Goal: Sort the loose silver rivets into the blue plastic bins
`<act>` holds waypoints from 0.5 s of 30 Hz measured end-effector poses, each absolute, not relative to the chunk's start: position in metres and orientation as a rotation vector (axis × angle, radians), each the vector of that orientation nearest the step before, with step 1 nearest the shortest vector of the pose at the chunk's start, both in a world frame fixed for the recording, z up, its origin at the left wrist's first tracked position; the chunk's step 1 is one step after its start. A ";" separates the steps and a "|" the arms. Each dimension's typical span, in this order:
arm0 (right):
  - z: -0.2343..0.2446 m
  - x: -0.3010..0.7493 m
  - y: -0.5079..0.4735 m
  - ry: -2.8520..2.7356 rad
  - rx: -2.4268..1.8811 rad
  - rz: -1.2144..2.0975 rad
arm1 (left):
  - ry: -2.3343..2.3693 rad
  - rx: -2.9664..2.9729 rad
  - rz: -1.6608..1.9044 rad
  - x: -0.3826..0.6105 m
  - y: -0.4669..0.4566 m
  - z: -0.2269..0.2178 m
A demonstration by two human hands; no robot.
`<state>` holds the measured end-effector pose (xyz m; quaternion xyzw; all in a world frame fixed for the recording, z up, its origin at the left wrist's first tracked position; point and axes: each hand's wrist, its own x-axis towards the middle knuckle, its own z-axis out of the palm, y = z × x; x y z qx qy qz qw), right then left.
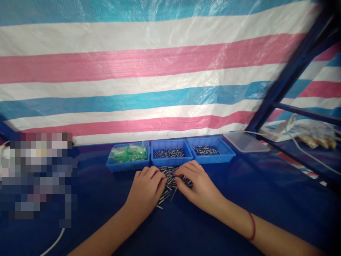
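Note:
A loose heap of thin metal pins point(170, 177), which look like blind rivets, lies on the blue tabletop between my two hands. My left hand point(147, 185) rests at the heap's left side, fingers curled and thumb drawn in near the index finger, closed on some rivets. On the other side, my right hand point(195, 183) bends over the heap, with thumb and index fingertip close together on rivets. The undersides of both hands are hidden. Just behind stand a blue bin point(172, 163) and a second blue bin point(214, 160), both containing similar metal pins.
A third blue bin point(128, 165) at the left holds green plastic packets point(130, 153). A clear plastic lid point(246, 142) lies at the back right. Striped sheeting point(160, 71) hangs behind the table point(253, 188). Blue frame bars point(287, 81) and a white cable point(311, 153) are at right.

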<state>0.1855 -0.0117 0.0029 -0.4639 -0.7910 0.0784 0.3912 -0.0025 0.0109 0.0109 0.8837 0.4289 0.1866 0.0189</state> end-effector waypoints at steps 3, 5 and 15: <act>0.003 0.184 -0.013 -1.906 -1.187 0.311 | 1.339 2.536 0.768 0.000 0.008 0.011; 0.003 0.182 -0.015 -1.822 -1.175 0.406 | 1.322 2.433 0.843 0.002 0.004 0.011; 0.004 0.179 -0.021 -1.637 -1.115 0.572 | 1.208 2.313 0.912 0.007 -0.006 0.009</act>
